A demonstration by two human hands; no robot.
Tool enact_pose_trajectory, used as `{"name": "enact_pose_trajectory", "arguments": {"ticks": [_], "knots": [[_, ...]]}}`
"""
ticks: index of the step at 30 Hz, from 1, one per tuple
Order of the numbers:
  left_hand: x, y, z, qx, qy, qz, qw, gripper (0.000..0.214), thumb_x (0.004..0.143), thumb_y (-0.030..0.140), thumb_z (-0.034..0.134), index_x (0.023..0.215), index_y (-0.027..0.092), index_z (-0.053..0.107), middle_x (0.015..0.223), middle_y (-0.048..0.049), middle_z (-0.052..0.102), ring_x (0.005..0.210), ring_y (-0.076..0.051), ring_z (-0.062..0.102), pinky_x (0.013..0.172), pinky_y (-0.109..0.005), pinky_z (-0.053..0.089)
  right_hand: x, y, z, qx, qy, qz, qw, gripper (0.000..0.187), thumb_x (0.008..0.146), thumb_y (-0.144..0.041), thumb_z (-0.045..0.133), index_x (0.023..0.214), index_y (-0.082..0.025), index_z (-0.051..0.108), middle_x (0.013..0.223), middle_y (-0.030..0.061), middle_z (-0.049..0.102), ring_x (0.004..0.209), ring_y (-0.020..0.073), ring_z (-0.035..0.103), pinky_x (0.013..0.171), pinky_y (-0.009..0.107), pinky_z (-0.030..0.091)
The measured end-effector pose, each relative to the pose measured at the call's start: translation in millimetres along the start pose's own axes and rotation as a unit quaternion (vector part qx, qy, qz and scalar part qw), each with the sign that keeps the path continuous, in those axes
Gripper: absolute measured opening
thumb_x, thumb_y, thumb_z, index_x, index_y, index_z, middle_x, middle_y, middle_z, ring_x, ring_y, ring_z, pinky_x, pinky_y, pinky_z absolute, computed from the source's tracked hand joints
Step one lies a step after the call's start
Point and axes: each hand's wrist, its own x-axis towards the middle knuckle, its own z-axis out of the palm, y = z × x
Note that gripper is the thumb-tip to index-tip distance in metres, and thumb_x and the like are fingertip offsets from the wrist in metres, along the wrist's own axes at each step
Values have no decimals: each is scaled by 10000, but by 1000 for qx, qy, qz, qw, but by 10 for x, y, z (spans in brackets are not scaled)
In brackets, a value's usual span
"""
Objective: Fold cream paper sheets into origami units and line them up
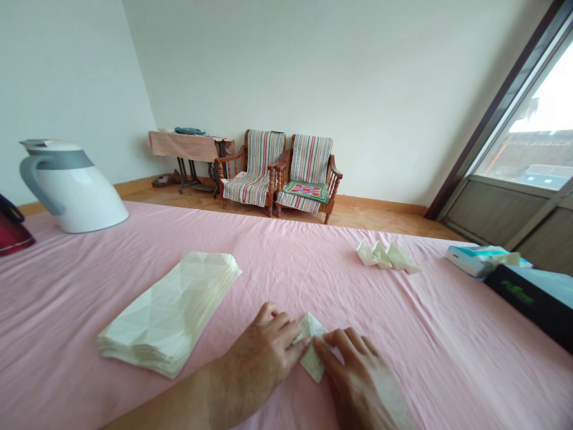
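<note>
The left hand [264, 345] has its fingers bent in close and holds the left edge of a small folded paper [311, 362]. The right hand [360, 373] is drawn in narrow too, with its thumb on the paper's right side. Both hands meet over it, right in front of the person. It looks like a folding step, with the sides being pressed down (that is my guess from how the fingers sit). The next move seems to call for keeping the edges even and pushing hard along the crease, so the fold stays flat.

The paper is pale green and white, with a point at the top and a point at the bottom, like a little kite. Fingers hide part of both sides. It lies on a bench [268, 263] with a wrinkly pink cloth.

To the left, near the left hand, is a thick stack of paper [168, 304] with crease lines on top. Farther off, past the right hand, some pointy folded pieces [387, 257] stand in a row, touching. A white jug [89, 200] is at the far left, well apart.
</note>
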Motion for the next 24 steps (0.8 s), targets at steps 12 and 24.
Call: {"name": "enact_pose_trajectory", "arguments": {"ticks": [12,24], "knots": [[7,4,-171,-57,-13,-14,998,107,852,75,565,890,170,598,935,-42,628,837,-202,544,840,-396,305,-14,55,12,-18,50,59,997,249,676,-8,495,772,-205,613,807,54,606,770,229,546,674,356,371],[12,-6,-188,-66,-16,-15,998,140,885,43,523,811,155,564,948,-40,626,835,-188,554,865,-392,299,-9,-26,12,29,19,22,999,327,731,-27,530,978,-216,631,962,48,639,838,227,555,703,344,402]]}}
